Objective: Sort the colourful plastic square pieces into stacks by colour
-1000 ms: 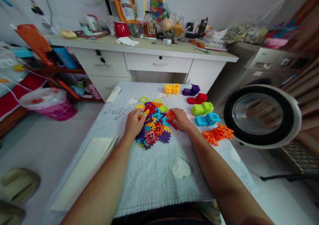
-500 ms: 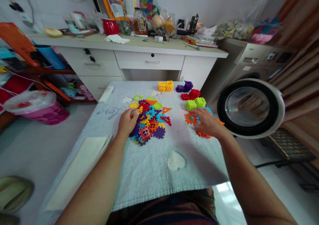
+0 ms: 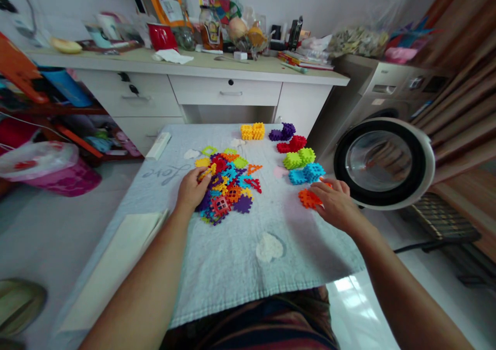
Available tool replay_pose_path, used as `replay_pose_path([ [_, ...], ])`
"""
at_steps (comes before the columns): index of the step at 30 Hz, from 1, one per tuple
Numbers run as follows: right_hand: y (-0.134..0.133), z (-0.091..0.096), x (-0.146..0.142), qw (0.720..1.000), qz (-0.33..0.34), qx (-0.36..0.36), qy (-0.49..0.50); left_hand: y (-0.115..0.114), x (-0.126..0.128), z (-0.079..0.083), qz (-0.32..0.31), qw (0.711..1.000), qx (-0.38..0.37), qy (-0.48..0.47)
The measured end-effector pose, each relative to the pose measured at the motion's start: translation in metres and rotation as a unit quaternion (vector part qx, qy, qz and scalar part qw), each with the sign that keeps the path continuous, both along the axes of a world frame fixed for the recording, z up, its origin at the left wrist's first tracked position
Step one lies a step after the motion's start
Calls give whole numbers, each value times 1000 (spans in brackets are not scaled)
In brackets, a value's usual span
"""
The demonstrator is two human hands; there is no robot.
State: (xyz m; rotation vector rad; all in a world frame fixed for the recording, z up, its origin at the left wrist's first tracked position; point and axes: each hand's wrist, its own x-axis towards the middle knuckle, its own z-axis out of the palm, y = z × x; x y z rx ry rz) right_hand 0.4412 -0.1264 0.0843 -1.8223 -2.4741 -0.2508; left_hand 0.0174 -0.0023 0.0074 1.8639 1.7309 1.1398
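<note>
So my right hand [image 3: 336, 204] is curled over the orange blocks [image 3: 309, 199], just my side of the blue blocks [image 3: 314, 172], can't tell if gripping tbh.

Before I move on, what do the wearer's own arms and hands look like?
The left hand and right hand are bare, ungloved; no sleeve, watch or bracelet shows on left forearm or right forearm. A dark cloth garment with reddish stripes shows below.

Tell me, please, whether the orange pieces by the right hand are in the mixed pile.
Out: bare cloth lies between those orange pieces and the pile.
</note>
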Motion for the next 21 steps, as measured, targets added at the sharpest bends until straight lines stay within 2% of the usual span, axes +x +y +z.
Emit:
replay_pose_path([
  [6,-4,-4,-6,999,-21,26,-34,0,0,0,3,1000,-6,-4],
  [21,-2,-6,-20,997,-59,41,-39,0,0,0,0,1000,-4,-6],
])
